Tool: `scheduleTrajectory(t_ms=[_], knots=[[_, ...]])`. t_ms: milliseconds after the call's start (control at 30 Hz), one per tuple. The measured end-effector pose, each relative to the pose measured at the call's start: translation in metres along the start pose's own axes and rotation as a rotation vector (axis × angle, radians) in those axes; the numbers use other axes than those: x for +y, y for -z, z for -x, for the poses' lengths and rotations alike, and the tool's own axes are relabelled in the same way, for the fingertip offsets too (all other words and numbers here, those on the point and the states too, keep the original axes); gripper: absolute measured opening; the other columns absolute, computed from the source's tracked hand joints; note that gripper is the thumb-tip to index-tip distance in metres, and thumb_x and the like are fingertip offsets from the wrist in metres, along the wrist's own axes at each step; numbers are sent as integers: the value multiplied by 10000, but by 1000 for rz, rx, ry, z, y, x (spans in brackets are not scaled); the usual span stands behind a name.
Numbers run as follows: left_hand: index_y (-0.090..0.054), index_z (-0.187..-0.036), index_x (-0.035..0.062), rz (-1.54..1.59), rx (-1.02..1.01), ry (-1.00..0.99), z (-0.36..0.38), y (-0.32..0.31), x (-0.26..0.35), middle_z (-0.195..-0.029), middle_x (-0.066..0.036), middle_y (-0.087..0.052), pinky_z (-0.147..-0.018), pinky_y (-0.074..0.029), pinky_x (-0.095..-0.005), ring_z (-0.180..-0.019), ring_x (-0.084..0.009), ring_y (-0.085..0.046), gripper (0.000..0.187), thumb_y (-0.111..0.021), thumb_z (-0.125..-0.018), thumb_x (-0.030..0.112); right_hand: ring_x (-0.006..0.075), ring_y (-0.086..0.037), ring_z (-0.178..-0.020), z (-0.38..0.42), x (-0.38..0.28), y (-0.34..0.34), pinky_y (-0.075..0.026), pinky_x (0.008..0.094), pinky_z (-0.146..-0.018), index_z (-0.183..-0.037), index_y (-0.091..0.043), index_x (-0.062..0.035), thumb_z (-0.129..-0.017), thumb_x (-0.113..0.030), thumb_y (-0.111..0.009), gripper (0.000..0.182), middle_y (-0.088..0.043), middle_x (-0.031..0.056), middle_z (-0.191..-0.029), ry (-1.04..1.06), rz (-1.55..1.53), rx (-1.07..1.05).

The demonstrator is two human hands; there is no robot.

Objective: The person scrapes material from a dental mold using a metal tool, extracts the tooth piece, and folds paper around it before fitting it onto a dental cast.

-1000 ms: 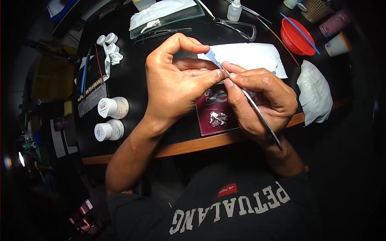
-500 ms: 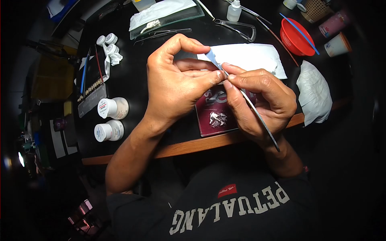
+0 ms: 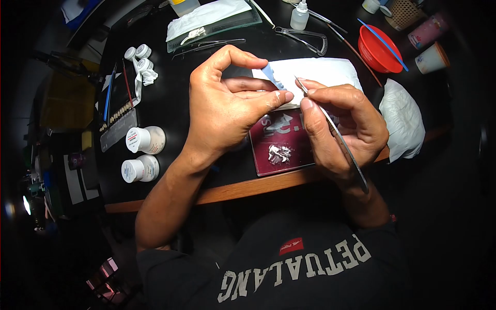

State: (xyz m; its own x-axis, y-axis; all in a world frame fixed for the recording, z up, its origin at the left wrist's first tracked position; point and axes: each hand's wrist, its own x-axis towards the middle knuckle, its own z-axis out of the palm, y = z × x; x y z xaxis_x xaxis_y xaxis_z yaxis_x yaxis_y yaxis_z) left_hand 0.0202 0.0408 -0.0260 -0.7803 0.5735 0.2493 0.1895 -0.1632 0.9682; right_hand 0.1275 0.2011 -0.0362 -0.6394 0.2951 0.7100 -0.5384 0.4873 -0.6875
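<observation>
My left hand (image 3: pixel 219 111) holds a small light-blue piece (image 3: pixel 270 74) with a bumpy, tooth-like edge, pinched between thumb and fingertips. A whitish smear shows on the left thumb. Closed around a slim metal tool (image 3: pixel 342 140) with a fine tip is my right hand (image 3: pixel 351 121); the tip points up and left, a short way right of the blue piece and apart from it. Below the hands lies a maroon slab (image 3: pixel 264 168) bearing a smeared heap of white material (image 3: pixel 279 153). A folded white tissue (image 3: pixel 325 70) lies behind the hands, partly covered by them.
Two white-lidded jars (image 3: pixel 154 138) stand left, near a tooth shade guide (image 3: pixel 119 129). Farther back are tweezers (image 3: pixel 212 44), a glass slab (image 3: pixel 232 28), a caliper (image 3: pixel 310 44) and a dropper bottle (image 3: pixel 299 16). At right sit a red bowl (image 3: pixel 373 54) and crumpled white tissue (image 3: pixel 404 121).
My right hand has drawn the metal tool away from the blue piece, moving right and slightly down. The left hand keeps its hold, nearly still.
</observation>
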Motion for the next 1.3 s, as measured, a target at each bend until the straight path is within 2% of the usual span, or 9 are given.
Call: scheduleTrajectory(t_ms=[100, 133, 200, 300, 367, 500, 600, 1100, 1300], knots=[[-593, -1110, -59, 4, 9, 50, 0, 0, 2, -1194, -163, -601, -860, -699, -357, -990, -311, -783, 420, -854, -792, -143, 155, -752, -781, -5, -12, 7, -571, 256, -679, -989, -729, 45, -881, 43, -769, 115, -753, 127, -861, -249, 4, 22], [-591, -1114, -59, 18, 8, 57, 0, 0, 2, -1191, -166, -603, -858, -699, -358, -991, -312, -784, 422, -854, -794, -143, 120, -728, -771, -8, -5, 8, -556, 248, -678, -1016, -728, 35, -944, -1, -756, 86, -734, 87, -836, -181, -13, 8], [-586, -1122, -57, 48, 3, 72, -1, 2, 1, -1185, -172, -609, -855, -699, -359, -991, -314, -784, 427, -852, -798, -141, 115, -727, -779, -15, -6, 14, -556, 249, -691, -1020, -729, 30, -969, -30, -747, 81, -738, 83, -846, -269, -14, -51], [-550, -1132, -48, 61, -6, 55, -2, 2, 0, -955, -258, -766, -768, -680, -310, -934, -288, -795, 406, -835, -846, -89, 117, -717, -793, -34, -7, 31, -542, 251, -696, -1024, -745, 28, -1022, -122, -717, 152, -747, 78, -850, -418, 35, -168], [-552, -1135, -51, 71, -7, 34, -2, 2, -2, -961, -259, -764, -773, -682, -315, -932, -292, -795, 399, -829, -851, -93, 120, -708, -775, -41, -2, 41, -536, 265, -681, -1004, -753, 28, -1012, -141, -723, 172, -751, 81, -828, -438, 140, -243], [-551, -1144, -61, 94, -13, 70, -3, 3, 0, -1015, -252, -746, -793, -686, -326, -944, -301, -792, 408, -832, -849, -97, 139, -704, -734, -47, 1, 52, -533, 289, -663, -989, -757, 18, -968, -112, -737, 133, -745, 105, -810, -332, 328, -369], [-557, -1172, -54, 106, -16, 133, -3, 3, 3, -1193, -191, -621, -887, -691, -382, -1036, -311, -777, 468, -842, -811, -144, 157, -717, -729, -45, 5, 52, -541, 300, -660, -985, -757, 11, -941, -85, -739, 106, -743, 122, -812, -219, 380, -377], [-550, -1178, -61, 113, -25, 146, -3, 3, 4, -1191, -201, -635, -901, -685, -390, -1031, -316, -777, 463, -833, -821, -147, 166, -750, -825, -47, 4, 37, -573, 300, -736, -983, -753, 0, -915, -83, -770, 109, -764, 99, -881, -261, 139, -324], [-587, -1140, -75, 91, -7, 72, -2, 3, 1, -1009, -198, -732, -777, -678, -308, -949, -258, -787, 416, -865, -830, -69, 165, -746, -869, -48, 2, 42, -565, 293, -767, -1004, -753, -1, -943, -121, -746, 135, -763, 102, -889, -332, 182, -355]])
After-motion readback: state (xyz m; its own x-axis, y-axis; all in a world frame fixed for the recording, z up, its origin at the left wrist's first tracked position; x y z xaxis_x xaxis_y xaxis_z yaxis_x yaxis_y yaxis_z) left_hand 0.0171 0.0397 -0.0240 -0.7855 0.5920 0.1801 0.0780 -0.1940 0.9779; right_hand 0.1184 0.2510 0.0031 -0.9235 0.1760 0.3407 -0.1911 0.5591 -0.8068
